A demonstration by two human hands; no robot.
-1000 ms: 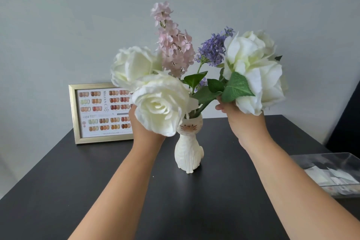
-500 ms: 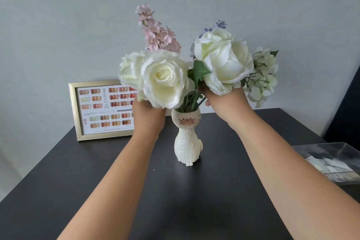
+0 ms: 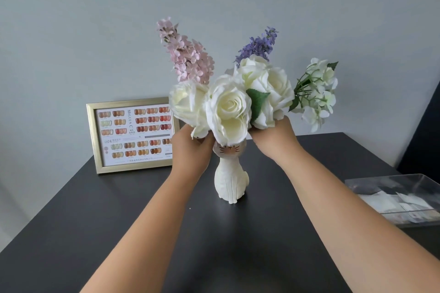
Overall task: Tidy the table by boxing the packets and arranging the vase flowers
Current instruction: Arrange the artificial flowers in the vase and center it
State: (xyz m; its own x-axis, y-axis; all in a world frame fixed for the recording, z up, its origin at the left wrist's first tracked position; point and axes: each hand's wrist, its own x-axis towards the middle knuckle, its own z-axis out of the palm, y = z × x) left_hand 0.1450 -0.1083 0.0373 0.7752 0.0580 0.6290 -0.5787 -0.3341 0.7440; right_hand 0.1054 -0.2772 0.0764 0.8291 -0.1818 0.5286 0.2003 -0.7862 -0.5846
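A white cat-shaped vase [image 3: 229,178] stands upright in the middle of the black table [image 3: 119,216]. It holds white roses [image 3: 228,107], a pink flower spike [image 3: 188,54], a purple spike [image 3: 259,45] and a white hydrangea sprig [image 3: 319,93]. My left hand [image 3: 190,147] is cupped under the left roses beside the vase's mouth. My right hand [image 3: 273,133] grips the base of the right rose. The stems are hidden behind blooms and hands. A clear plastic box [image 3: 381,182] with white packets [image 3: 402,204] inside sits at the table's right edge.
A gold-framed nail colour chart [image 3: 133,135] leans against the grey wall at the back left of the table. A dark object [image 3: 426,140] stands off the table's right rear corner.
The roses have been drawn closer together over the vase, the front rose now facing me. The purple spike and hydrangea sprig show more clearly at the right. Both hands stay under the blooms.
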